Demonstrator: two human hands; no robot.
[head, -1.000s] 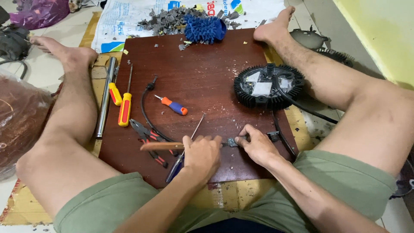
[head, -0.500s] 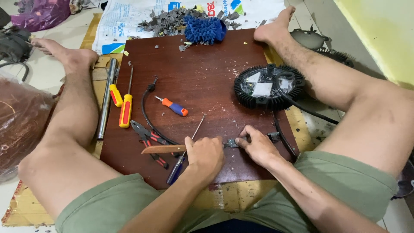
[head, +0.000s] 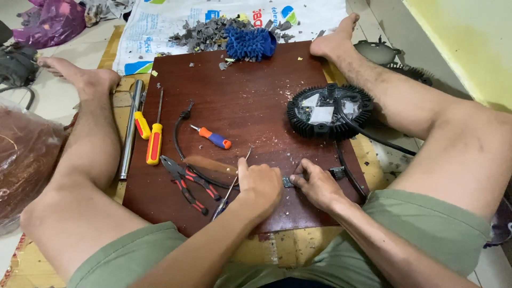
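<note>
Wooden-handled tool (head: 210, 162) under left hand (head: 260, 184); pliers (head: 184, 181), screwdrivers (head: 154, 140) lie beside.

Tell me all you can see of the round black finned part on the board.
The round black finned part lies flat on the right side of the dark wooden board, open face up. Short radial fins ring its rim; it looks like cast metal or plastic. Inside are pale square pieces and small components. A black cable leads out toward the right leg. Neither hand touches it; both work nearer the board's front edge.
</note>
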